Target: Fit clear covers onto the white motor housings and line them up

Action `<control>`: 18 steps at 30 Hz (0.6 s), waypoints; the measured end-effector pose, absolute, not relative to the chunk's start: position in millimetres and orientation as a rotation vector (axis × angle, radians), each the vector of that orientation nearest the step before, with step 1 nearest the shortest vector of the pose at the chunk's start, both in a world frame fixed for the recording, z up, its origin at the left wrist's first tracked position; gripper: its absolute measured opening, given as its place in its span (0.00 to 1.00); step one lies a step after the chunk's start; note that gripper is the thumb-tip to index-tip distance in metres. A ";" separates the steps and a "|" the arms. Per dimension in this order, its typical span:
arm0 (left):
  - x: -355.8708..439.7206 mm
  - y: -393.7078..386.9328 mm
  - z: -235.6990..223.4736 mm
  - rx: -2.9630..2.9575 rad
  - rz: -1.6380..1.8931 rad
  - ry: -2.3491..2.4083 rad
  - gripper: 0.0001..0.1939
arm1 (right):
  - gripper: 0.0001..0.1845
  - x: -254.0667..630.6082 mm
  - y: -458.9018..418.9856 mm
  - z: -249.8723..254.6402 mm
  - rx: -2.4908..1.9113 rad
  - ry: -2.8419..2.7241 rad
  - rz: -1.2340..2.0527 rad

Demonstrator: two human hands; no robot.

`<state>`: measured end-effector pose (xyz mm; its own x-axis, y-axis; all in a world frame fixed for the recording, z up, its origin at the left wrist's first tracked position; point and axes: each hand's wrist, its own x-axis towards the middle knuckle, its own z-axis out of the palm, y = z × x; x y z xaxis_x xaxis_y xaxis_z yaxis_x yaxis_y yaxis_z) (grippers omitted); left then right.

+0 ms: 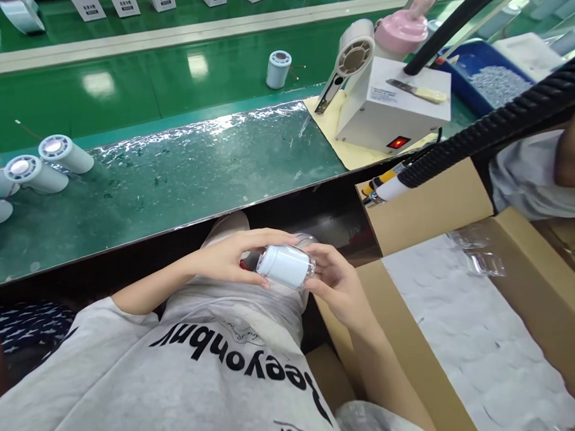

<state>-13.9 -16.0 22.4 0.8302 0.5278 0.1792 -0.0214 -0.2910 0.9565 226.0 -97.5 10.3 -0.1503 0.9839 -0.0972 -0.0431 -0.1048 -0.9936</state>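
Observation:
Above my lap, both hands grip a light blue cylinder (284, 264) lying on its side. My left hand (239, 259) closes around its left end, thumb below and fingers along the top. Clear plastic shows at the right end, where my right hand (335, 280) holds it between thumb and curled fingers. Whether that plastic is a cap or a longer sleeve, I cannot tell. A small red bit shows beside my left palm, mostly hidden.
The green bench (209, 174) carries similar light blue cylinders (65, 154) at left. One cylinder with wires (278, 70) stands farther back. At right are a white box-shaped device (392, 109), a black corrugated hose (493, 121), a blue tray (491, 73) and an open carton (412, 350) with white lining.

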 end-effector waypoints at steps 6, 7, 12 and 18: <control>-16.4 -18.9 23.4 1.791 0.539 0.413 0.39 | 0.26 219.4 -95.3 12.7 -1.112 -1.093 1.552; -16.7 -19.2 23.6 1.792 0.535 0.417 0.39 | 0.27 218.9 -95.6 11.9 -1.109 -1.058 1.597; -17.2 -20.5 23.7 1.800 0.517 0.410 0.38 | 0.29 218.3 -99.5 5.9 -1.150 -0.909 1.783; -16.9 -21.6 21.4 1.799 0.540 0.377 0.39 | 0.34 214.4 -97.9 7.5 -1.148 -0.882 1.907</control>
